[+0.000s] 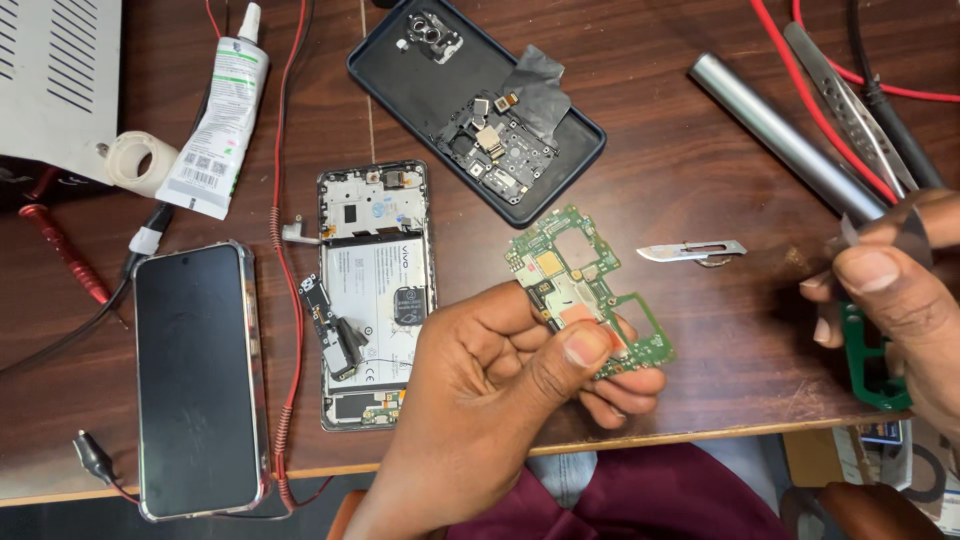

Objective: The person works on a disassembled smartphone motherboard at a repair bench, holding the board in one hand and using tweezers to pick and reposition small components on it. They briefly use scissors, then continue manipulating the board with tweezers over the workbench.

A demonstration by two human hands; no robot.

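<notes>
My left hand (510,385) grips a green phone circuit board (575,275) by its lower end, thumb on top, above the table's front edge. Held at the right edge of view, my right hand (890,300) pinches a thin dark piece between thumb and fingers, with a green tool (868,360) under the palm. An opened phone frame (372,290) with its white battery lies to the left of the board. A dark phone back cover (470,100) with small parts in it lies behind the board. A small scalpel blade (690,250) rests on the wood between my hands.
An intact phone (198,375) in a clear case lies at the left. A white glue tube (222,110), a tape roll (138,160), red and black wires (285,300), a silver cylinder (780,130), tweezers (850,105) and a grey box (55,70) sit on the wooden table (700,380).
</notes>
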